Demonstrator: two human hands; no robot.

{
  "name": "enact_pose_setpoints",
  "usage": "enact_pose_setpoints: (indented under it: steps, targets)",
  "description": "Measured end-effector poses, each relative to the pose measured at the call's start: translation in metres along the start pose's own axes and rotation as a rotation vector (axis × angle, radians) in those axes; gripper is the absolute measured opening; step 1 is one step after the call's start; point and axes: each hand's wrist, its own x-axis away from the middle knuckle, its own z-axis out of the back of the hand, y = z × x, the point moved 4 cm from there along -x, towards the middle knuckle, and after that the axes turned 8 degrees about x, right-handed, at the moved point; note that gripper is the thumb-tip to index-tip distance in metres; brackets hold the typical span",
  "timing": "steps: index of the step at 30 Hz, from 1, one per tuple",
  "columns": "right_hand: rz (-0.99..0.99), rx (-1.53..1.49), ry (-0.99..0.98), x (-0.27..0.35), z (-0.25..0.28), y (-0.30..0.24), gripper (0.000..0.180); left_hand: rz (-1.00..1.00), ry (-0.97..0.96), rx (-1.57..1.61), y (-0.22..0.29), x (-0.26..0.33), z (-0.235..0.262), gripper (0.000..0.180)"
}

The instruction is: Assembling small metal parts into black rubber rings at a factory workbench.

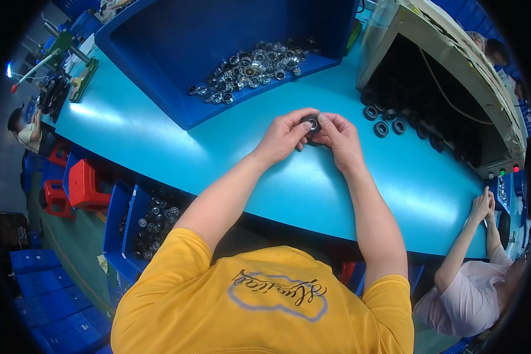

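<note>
Over the middle of the table, my left hand (284, 135) and my right hand (341, 138) meet at a small black wheel (314, 122) with a shiny metal centre. The fingers of both hands are closed round its rim, the thumbs on its upper side. Part of the wheel is hidden by the fingers. Beyond my hands, a pile of shiny metal hubs (251, 71) lies in a tilted blue bin (189, 112). Several black rings (381, 128) lie on the tabletop to the right, apart from my right hand.
A blue-green table (159, 147) stretches across. At the right, a pale metal housing (389, 35) opens onto more black rings. Below the table's left edge, a blue crate (133, 236) holds finished-looking wheels (153, 221), near a red stool (88, 186). Another person's hands (482, 206) work at the far right.
</note>
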Motion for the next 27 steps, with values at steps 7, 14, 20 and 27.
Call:
enact_pose_setpoints:
  steps: [7,14,20,27]
  targets:
    - [0.046,0.095,0.06,-0.003,0.0,0.009,0.023,-0.006,0.02,-0.085,0.001,0.002,-0.002,0.034]
    - [0.076,0.006,0.065,-0.002,0.002,0.007,0.027,-0.143,-0.051,0.029,0.004,0.004,-0.017,0.046]
    - [-0.008,-0.033,-0.01,-0.002,0.002,0.01,0.028,-0.139,-0.064,-0.199,0.01,0.003,-0.013,0.051]
    - [-0.05,-0.092,-0.04,-0.001,0.003,0.01,0.028,-0.089,-0.087,-0.076,0.006,0.004,-0.012,0.05]
